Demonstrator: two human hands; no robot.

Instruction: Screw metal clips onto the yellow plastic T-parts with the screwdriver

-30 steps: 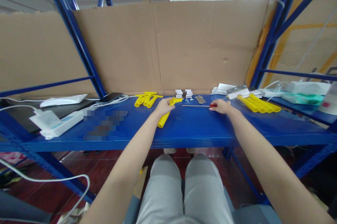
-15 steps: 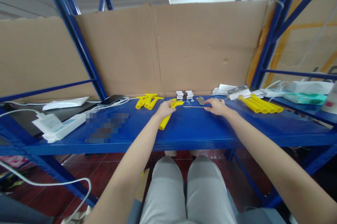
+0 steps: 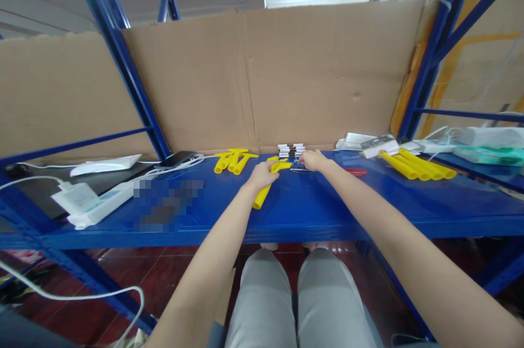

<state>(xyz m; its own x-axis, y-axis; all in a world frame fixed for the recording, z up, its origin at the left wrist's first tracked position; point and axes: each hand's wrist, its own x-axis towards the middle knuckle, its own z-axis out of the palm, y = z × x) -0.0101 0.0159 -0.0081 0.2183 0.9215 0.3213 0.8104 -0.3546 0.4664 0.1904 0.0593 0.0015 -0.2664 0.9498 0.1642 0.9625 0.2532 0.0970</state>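
My left hand point(image 3: 262, 174) is closed round a yellow T-shaped plastic piece point(image 3: 262, 197), whose tube end points toward me on the blue table. Its flat top lies just beyond my fingers. My right hand point(image 3: 313, 161) reaches down to small shiny metal bits point(image 3: 298, 161) in front of a stack of white-and-dark strips point(image 3: 291, 150). Its fingertips are drawn together, and what they pinch is too small to make out. Under my right wrist lies a screwdriver, its red handle point(image 3: 356, 172) to the right and its thin shaft point(image 3: 300, 169) to the left.
Several yellow T-shaped pieces point(image 3: 234, 161) lie at the back left, and several yellow tubes point(image 3: 417, 165) at the right. A white power strip point(image 3: 100, 207) with cables stands at the left. A cardboard panel point(image 3: 286, 75) and blue posts point(image 3: 123, 70) bound the back.
My right hand has left the screwdriver's handle and moved left to the small metal bits; the red handle now shows. My left hand keeps hold of the yellow piece. The view has shifted slightly.
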